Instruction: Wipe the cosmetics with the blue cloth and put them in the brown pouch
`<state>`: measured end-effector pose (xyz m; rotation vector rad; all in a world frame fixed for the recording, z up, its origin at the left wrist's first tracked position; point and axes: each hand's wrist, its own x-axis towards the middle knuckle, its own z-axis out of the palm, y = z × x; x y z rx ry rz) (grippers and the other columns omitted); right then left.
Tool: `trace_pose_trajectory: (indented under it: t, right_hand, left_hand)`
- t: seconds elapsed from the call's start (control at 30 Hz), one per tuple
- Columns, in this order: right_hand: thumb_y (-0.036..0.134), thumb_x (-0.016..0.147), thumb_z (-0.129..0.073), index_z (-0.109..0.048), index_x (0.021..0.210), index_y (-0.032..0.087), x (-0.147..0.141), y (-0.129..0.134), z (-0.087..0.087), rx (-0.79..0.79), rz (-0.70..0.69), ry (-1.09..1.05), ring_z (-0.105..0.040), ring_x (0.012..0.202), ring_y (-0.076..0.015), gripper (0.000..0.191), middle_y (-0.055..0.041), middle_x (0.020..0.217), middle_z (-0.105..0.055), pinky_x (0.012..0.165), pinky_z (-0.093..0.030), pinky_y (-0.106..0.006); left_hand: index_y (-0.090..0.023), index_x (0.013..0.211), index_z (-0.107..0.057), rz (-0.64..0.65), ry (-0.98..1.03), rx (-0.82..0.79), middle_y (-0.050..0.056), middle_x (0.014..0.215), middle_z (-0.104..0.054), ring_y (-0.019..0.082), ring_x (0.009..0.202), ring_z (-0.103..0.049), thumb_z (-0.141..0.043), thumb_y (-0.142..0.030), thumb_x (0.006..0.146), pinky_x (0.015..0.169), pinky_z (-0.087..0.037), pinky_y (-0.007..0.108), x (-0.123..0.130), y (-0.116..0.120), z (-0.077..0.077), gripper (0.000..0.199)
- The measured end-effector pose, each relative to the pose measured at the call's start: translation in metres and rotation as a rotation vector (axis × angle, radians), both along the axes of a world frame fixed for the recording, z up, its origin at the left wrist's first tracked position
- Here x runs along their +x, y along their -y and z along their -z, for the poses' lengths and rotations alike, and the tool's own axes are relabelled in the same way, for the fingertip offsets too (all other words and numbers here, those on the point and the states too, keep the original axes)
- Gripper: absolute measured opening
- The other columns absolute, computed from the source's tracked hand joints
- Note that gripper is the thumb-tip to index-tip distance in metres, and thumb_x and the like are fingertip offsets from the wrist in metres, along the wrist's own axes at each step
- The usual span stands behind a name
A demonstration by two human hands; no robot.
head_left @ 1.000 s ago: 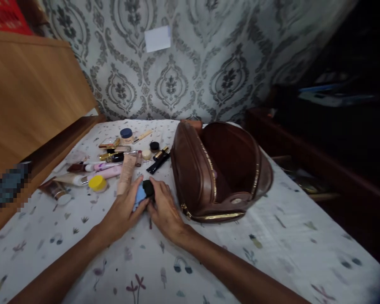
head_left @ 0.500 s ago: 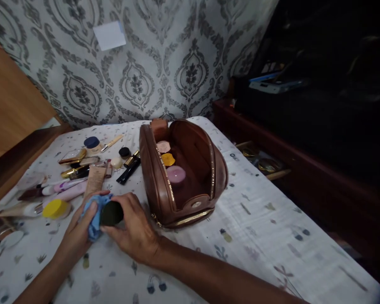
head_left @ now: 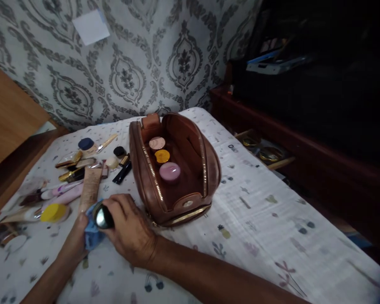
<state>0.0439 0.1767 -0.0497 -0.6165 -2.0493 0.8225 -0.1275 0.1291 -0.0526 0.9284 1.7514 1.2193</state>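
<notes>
My left hand (head_left: 75,236) is closed on a crumpled blue cloth (head_left: 93,238). Pressed against that cloth is a small dark container with a shiny rounded end (head_left: 103,216), gripped by the fingers of my right hand (head_left: 131,232); its exact kind is unclear. Just behind the cloth lies a beige squeeze tube (head_left: 90,188). To the right of my hands stands a brown toiletry bag (head_left: 142,181), unzipped at the top. Inside it sit a pink-lilac lid (head_left: 170,172), a yellow-orange lid (head_left: 162,156) and a pale pink round lid (head_left: 157,143).
Left of the bag, several cosmetics lie scattered: a yellow-lidded jar (head_left: 54,212), a blue-lidded jar (head_left: 85,144), a black tube (head_left: 122,172) and brushes (head_left: 61,188). The patterned white sheet (head_left: 253,236) covers the surface. A small open drawer (head_left: 266,154) is at the right, beyond the edge.
My right hand has turned the dark container, so its shiny end now faces me. Both hands stay together at the cloth. The view has shifted slightly.
</notes>
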Motion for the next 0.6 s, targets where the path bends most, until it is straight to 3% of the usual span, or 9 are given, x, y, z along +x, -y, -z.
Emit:
trace_pose_trajectory:
  t: [0.07, 0.17, 0.3, 0.6]
  right_hand:
    - [0.022, 0.093, -0.060, -0.050, 0.128, 0.018, 0.001, -0.001, -0.002, -0.028, -0.009, 0.014, -0.053, 0.118, -0.0257, 0.037, -0.0121, 0.127, -0.055, 0.105, -0.048, -0.040]
    - [0.018, 0.092, -0.060, -0.052, 0.126, 0.016, 0.000, -0.001, -0.003, -0.016, -0.013, -0.015, -0.053, 0.117, -0.0263, 0.035, -0.0134, 0.124, -0.056, 0.103, -0.049, -0.042]
    - [0.017, 0.093, -0.061, -0.050, 0.128, 0.016, -0.003, 0.002, -0.001, 0.030, 0.002, -0.070, -0.053, 0.116, -0.0264, 0.037, -0.0143, 0.122, -0.058, 0.102, -0.050, -0.043]
    - [0.018, 0.094, -0.057, -0.049, 0.132, 0.017, 0.000, 0.004, 0.000, 0.187, -0.019, 0.032, -0.052, 0.120, -0.0271, 0.039, -0.0146, 0.125, -0.057, 0.100, -0.054, -0.043]
  left_hand:
    - [-0.019, 0.077, -0.065, 0.043, 0.084, 0.010, 0.000, 0.055, -0.061, 0.017, 0.051, -0.059, -0.072, -0.081, 0.059, 0.044, -0.052, 0.027, 0.005, 0.000, -0.004, 0.065]
    - [-0.017, 0.071, -0.060, 0.134, 0.150, 0.047, -0.004, 0.052, -0.054, 0.010, 0.041, -0.047, -0.075, -0.071, 0.066, 0.037, -0.042, 0.021, 0.007, 0.001, -0.008, 0.056]
    - [-0.017, 0.067, -0.056, 0.193, 0.140, 0.046, -0.004, 0.048, -0.053, 0.010, 0.039, -0.048, -0.069, -0.073, 0.073, 0.037, -0.040, 0.020, 0.002, 0.003, -0.006, 0.058]
    - [-0.017, 0.055, -0.052, 0.159, 0.180, 0.027, -0.003, 0.039, -0.048, 0.008, 0.029, -0.038, -0.073, -0.081, 0.059, 0.029, -0.032, 0.020, 0.003, 0.005, -0.013, 0.068]
